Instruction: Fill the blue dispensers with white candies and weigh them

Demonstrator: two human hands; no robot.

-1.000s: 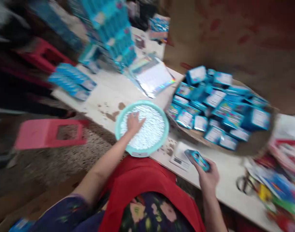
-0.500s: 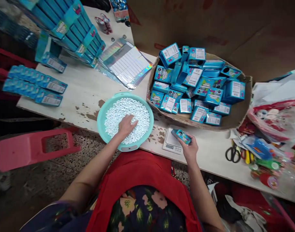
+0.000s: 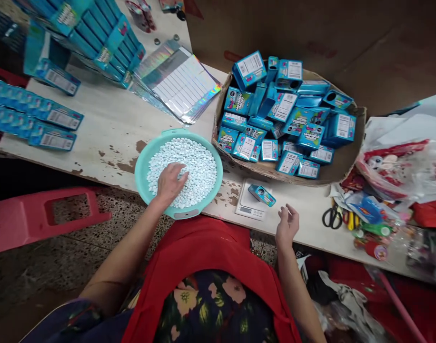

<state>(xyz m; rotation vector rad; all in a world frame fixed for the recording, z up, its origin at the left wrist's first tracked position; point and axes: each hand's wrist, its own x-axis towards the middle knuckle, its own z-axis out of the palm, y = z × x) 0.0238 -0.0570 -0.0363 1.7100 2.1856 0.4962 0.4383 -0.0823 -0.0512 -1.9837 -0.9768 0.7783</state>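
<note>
My left hand (image 3: 171, 185) rests on the small white candies (image 3: 200, 166) in a mint-green bowl (image 3: 141, 172), its fingers stretched out with the thumb apart. Just right of a white digital scale (image 3: 247, 211), my right hand (image 3: 287, 226) is empty, with fingers loosely curled and apart. On the scale lies a small blue candy box (image 3: 262, 195), tilted across the pan, a round opening showing on its upper face. A gap separates that box from my right fingertips.
Behind the scale, a cardboard tray (image 3: 341, 171) holds many blue boxes. Printed holographic sheets (image 3: 182, 83) lie behind the bowl. Stacked box displays (image 3: 100, 43) and rows of blue boxes (image 3: 55, 121) stand left. Scissors (image 3: 332, 216) and plastic bags (image 3: 389, 166) lie right; a pink stool (image 3: 21, 214) stands left.
My right hand has let go of the blue candy box, leaving it on the scale, and drawn back slightly. My left hand stays in the bowl. The view has shifted a little.
</note>
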